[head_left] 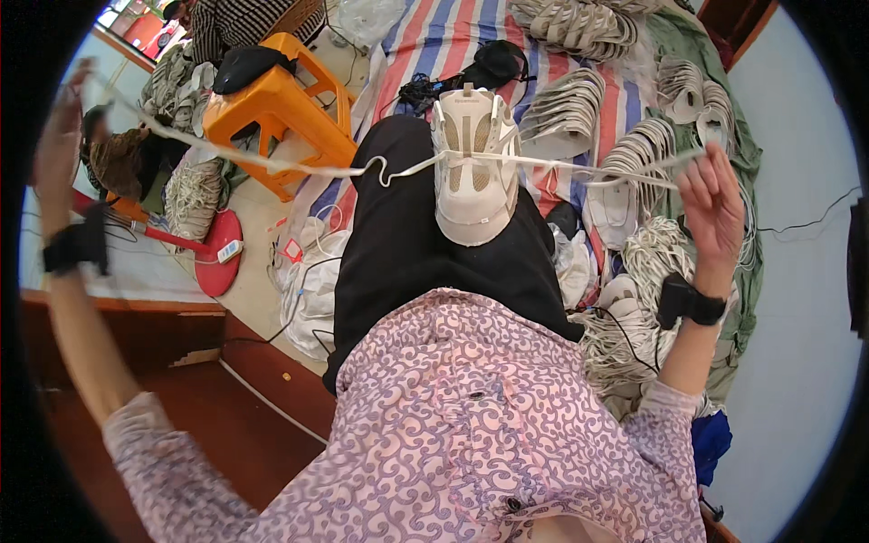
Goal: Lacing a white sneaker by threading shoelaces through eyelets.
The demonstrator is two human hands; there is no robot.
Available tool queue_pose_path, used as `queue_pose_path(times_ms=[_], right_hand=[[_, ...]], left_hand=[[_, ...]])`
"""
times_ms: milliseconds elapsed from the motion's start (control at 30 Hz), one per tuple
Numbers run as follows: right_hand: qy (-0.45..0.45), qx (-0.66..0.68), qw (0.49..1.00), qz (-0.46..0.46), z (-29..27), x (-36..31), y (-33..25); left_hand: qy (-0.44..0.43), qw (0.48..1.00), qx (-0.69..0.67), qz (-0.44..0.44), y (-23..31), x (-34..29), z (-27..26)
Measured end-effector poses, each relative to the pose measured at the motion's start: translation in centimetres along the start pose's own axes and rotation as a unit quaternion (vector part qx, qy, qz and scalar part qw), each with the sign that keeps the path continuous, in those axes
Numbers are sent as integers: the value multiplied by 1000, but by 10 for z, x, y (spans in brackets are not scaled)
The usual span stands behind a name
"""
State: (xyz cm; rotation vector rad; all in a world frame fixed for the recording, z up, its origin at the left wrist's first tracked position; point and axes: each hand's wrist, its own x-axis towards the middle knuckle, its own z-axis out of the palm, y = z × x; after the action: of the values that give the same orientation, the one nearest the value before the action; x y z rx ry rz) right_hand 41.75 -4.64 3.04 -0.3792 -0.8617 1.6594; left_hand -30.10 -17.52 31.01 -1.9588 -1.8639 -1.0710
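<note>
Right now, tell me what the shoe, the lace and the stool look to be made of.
Shoe: apparently matte white synthetic or leather panels with mesh inserts; seams show, finish dull.
Lace: flat white woven textile, probably; it sags limply between the left hand and right hand.
Stool: moulded orange plastic, smooth, slightly glossy.

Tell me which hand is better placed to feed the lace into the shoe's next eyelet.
Probably the right hand: it pinches the lace end close beside the shoe. The left hand is flung far out, holding its end away.

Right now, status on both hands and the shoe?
Left hand and right hand raised wide, each pulling a white lace end taut. White shoe upright on the lap. Nothing in the way.
</note>
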Motion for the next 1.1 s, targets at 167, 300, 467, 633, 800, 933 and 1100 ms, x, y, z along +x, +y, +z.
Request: queue_pose_path(times_ms=[167, 300, 467, 633, 800, 933, 1100], right_hand=[[312, 83, 946, 1, -134, -82, -35], [405, 44, 913, 1, -213, -188, -75], [558, -57, 828, 13, -271, -317, -136], [632, -82, 771, -11, -285, -392, -201], [676, -169, 713, -79, -297, -437, -281], [619, -283, 732, -4, -318, -460, -346], [581, -427, 691, 41, -287, -425, -334]], left_hand=[[-226, 916, -266, -200, 61, -81, 270], [-320, 831, -383, -246, 114, -129, 367], [-390, 794, -387, -260, 135, -147, 382], [-416, 807, -341, -242, 135, -150, 385], [-436, 804, -328, -238, 139, -142, 385], [-439, 806, -311, -249, 141, -139, 387], [-449, 809, -286, -248, 136, -135, 392]])
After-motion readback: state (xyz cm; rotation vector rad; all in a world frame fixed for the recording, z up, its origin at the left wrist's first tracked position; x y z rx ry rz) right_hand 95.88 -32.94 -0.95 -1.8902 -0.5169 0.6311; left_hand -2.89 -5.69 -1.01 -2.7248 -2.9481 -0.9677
